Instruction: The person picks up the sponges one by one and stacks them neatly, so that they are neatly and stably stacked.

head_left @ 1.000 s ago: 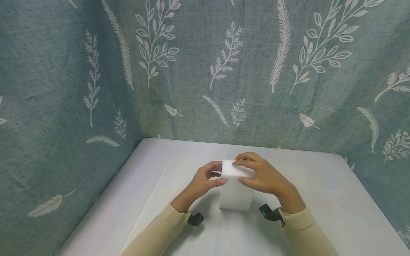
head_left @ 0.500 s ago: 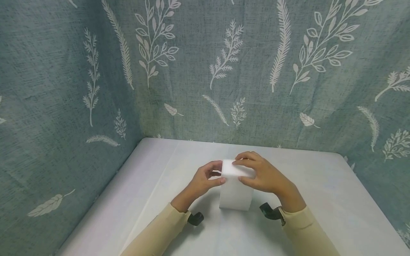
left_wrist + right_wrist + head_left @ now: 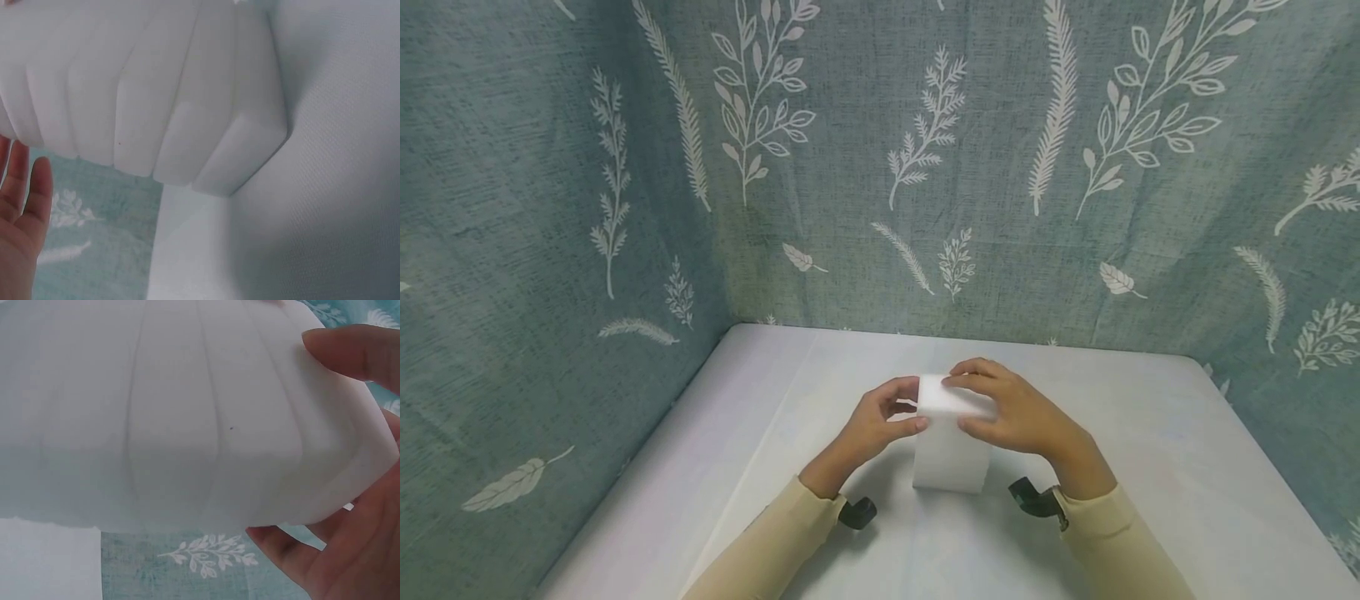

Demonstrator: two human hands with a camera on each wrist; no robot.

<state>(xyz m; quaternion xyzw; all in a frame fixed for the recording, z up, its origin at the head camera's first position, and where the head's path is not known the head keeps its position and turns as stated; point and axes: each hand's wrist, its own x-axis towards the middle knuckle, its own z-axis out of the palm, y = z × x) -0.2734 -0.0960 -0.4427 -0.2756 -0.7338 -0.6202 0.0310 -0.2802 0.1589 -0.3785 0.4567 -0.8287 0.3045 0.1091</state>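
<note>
A tall stack of white sponges (image 3: 951, 461) stands upright on the white table, its layers pressed flat on one another. Several thin seams between the sponges (image 3: 147, 94) show in the left wrist view. My left hand (image 3: 880, 421) holds the stack's upper left side, thumb at the front corner and fingers toward the back. On the upper right, my right hand (image 3: 1018, 410) grips the topmost sponge, with the thumb in front and fingers over the top and far side. The right thumb (image 3: 356, 353) lies against the end sponge in the right wrist view.
The white-covered table (image 3: 1150, 433) spreads around the stack. Behind it and at the left hangs a green-blue curtain (image 3: 850, 167) with white leaf prints. A dark wrist camera (image 3: 857, 513) sits under the left wrist, another camera (image 3: 1033, 498) under the right.
The head view has shifted very slightly. Both hands keep their places on the stack of sponges, which stays where it was.
</note>
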